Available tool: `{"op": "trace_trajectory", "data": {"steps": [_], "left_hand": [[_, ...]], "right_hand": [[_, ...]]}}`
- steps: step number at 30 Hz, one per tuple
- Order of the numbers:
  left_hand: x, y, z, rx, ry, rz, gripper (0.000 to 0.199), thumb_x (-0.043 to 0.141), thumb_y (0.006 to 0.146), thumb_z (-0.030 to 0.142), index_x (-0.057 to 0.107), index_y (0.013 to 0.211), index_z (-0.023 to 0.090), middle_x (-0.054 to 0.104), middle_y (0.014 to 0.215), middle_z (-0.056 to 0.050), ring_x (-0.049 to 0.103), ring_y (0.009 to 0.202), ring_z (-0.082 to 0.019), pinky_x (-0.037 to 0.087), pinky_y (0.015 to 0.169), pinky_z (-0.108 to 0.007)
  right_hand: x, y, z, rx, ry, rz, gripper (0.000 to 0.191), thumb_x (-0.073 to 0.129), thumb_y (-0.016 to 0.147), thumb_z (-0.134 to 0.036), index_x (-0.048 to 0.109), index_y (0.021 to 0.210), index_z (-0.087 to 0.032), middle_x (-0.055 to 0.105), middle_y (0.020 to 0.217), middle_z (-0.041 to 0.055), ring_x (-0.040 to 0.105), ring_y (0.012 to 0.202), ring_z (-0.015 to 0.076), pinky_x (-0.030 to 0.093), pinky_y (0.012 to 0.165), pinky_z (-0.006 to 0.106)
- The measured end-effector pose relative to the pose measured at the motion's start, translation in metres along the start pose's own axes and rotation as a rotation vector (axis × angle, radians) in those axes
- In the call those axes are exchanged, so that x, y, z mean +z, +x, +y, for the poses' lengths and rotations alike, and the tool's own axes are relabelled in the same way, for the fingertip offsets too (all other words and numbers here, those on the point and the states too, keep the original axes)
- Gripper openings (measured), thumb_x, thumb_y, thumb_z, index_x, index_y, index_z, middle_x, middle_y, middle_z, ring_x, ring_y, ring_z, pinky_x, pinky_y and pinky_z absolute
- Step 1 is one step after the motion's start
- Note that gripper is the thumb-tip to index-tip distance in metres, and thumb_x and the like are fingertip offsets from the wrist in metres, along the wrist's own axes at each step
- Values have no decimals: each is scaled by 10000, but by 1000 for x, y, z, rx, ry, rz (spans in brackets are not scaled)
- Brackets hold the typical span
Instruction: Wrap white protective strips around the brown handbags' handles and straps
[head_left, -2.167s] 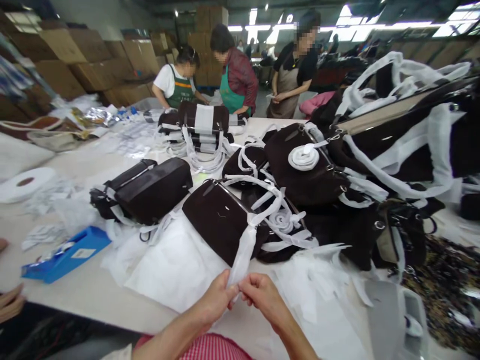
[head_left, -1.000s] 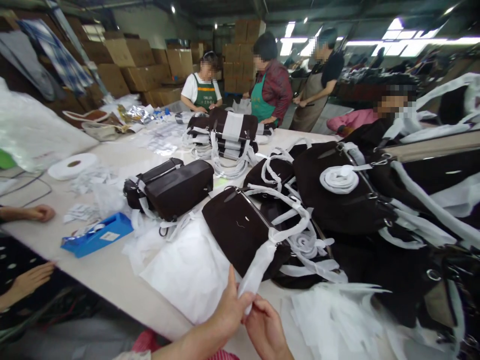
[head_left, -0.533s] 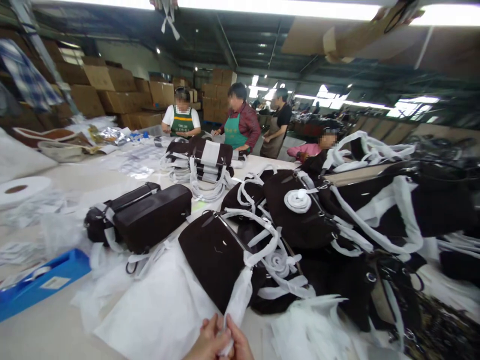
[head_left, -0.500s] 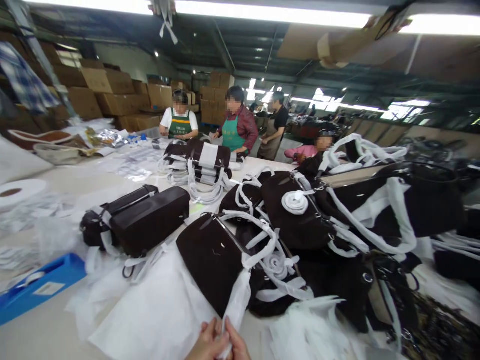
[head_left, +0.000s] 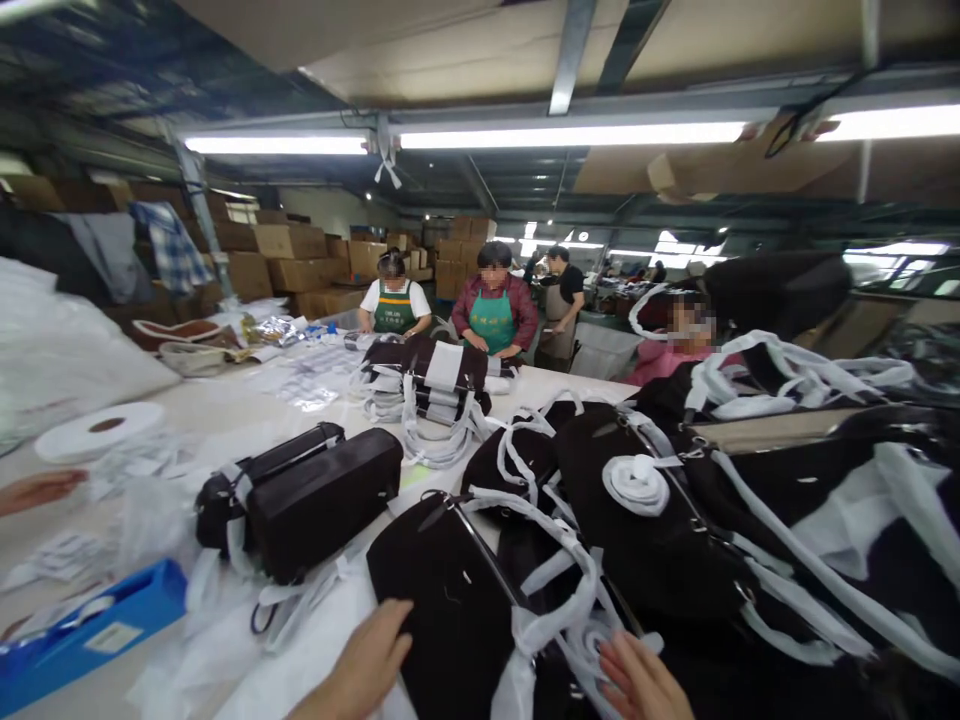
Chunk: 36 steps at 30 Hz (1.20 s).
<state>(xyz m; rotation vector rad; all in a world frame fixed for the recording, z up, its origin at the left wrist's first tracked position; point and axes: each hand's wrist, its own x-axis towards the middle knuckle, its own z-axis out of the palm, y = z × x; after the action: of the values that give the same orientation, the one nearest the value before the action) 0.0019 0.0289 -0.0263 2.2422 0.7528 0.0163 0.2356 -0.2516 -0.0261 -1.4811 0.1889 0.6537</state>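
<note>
A dark brown handbag [head_left: 442, 590] lies in front of me, its handle [head_left: 574, 560] wrapped in white tissue. A white-wrapped strip [head_left: 516, 675] hangs down over its front. My left hand [head_left: 371, 655] rests at the bag's left edge, fingers stretched out and touching it. On the other side, my right hand [head_left: 641, 680] has its fingers apart beside a coil of white-wrapped strap [head_left: 592, 640]; whether it touches the coil I cannot tell. White sheet material [head_left: 322, 650] lies partly beneath the bag.
More dark bags [head_left: 645, 500] with wrapped straps pile up at the right. Another black bag [head_left: 322, 500] lies left, near a blue tape dispenser [head_left: 127, 630] and a white roll [head_left: 101, 430]. Another person's hand [head_left: 41, 490] reaches in at left. Co-workers [head_left: 499, 310] stand across the table.
My hands have let go of the wrapped strip they pinched together and moved apart to either side of the bag. Another person's hand has come in at left. The view has shifted.
</note>
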Motion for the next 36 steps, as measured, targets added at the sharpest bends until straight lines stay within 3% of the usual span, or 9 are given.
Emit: {"op": "trace_trajectory", "data": {"steps": [4,8,13,18,25,28,31,33,36], "left_hand": [[-45,82,57,179,190,111,502,471,807,228,503,1303,156,470,1412,-130,388,1322,-256,231,1131,-375],[-50,157,89,107,270,66,624,575,769,300,432,1351,129,468,1398,-170,369,1320,-322,265,1093,-451],[-47,185,94,109,253,10,250,559,750,179,660,978,179,649,1088,-99,553,1092,-293,407,930,-392],[-109,143,89,224,198,32,118,584,715,184,652,813,181,643,934,-32,569,919,-204,418,820,-273],[-188,-19,126,29,-473,-57,225,590,691,355,616,762,143,565,591,16,472,469,-110,344,468,-218],[-167,-68,141,-62,-664,-85,245,598,708,412,612,765,174,527,509,22,498,434,-145,384,460,-253],[-110,-70,131,80,-645,102,184,588,757,351,660,704,191,610,637,-28,584,637,-192,469,638,-302],[-62,-50,117,202,-535,223,138,574,759,252,701,744,200,672,931,-68,592,924,-237,448,846,-322],[-7,-14,101,20,-290,220,205,505,770,205,686,676,184,657,871,-85,594,875,-233,431,815,-333]], "right_hand": [[34,38,-32,24,99,-131,634,832,506,-550,614,978,-187,732,780,90,706,837,280,548,713,359],[63,52,-44,-24,51,-126,488,842,466,-533,630,751,-199,681,601,35,675,636,235,518,568,309],[84,17,-90,-231,-203,-416,475,791,582,-557,623,852,-204,612,552,-32,552,499,143,388,489,248],[106,-29,-168,-438,-401,-611,398,723,689,-546,614,812,-183,559,549,-40,465,499,110,360,531,255],[164,-24,-277,-935,-535,-606,359,654,762,-536,622,766,-178,604,626,-10,518,590,133,410,605,270],[210,-18,-297,-1074,-583,-606,325,616,794,-477,657,918,-180,695,815,28,597,757,166,448,754,304],[240,-10,-278,-1027,-662,-539,402,677,712,-337,652,1082,-184,720,983,68,629,929,223,455,863,363],[239,-7,-246,-966,-732,-501,353,703,638,-246,700,984,-181,732,934,75,640,921,244,467,858,378],[204,-14,-175,-830,-835,-580,258,665,621,-194,741,866,-176,733,743,47,654,721,212,503,706,334]]}}
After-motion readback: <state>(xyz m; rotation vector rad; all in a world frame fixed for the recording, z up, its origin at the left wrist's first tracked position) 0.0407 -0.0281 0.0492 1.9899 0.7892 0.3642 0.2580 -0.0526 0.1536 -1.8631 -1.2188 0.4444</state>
